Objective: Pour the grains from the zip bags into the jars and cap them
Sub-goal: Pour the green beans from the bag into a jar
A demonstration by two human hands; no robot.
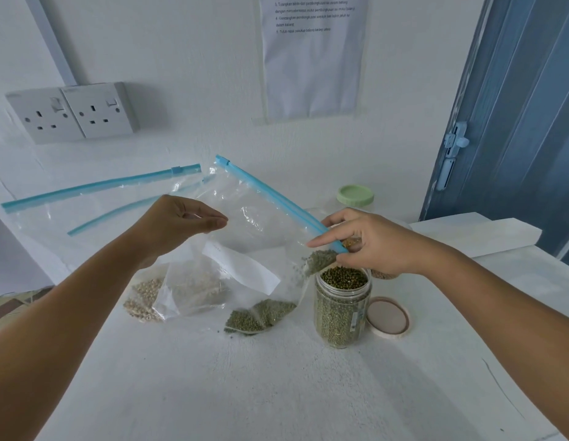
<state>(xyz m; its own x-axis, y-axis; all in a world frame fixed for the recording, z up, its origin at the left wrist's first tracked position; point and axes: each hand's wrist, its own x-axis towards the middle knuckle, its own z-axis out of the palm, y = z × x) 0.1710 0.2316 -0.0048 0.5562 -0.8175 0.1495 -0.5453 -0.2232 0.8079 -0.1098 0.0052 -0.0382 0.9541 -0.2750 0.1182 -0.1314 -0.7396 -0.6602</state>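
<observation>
On the white tabletop (pixel 277 386), just before the wall, a clear jar (pixel 342 308) stands upright and uncapped, filled nearly to the rim with green grains. Its pale lid (pixel 388 317) lies flat just beside it on the right, inner side up. Above the jar mouth the right hand (pixel 369 245) pinches the blue zip edge of a clear zip bag (pixel 261 218), thumb and fingers (pixel 318 241) curled round the strip at its lower end, where a small clump of green grains sits in the bag corner right over the opening. The left hand (pixel 181 222) holds the same bag higher up on its left side, fingertips pressed together on the plastic, so the bag hangs tilted with the zip running down toward the jar. More green grains gather in a sagging fold of the bag that rests on the tabletop left of the jar. A white label shows on the bag's face.

Behind that, a second bag of pale grains (pixel 168 294) lies on the tabletop under the left wrist. An emptied zip bag (pixel 86 211) lies flat farther left. A jar with a green lid (pixel 355 195) stands near the wall behind the right hand. A double wall socket (pixel 73 113) and a printed sheet (pixel 312 55) are on the wall
</observation>
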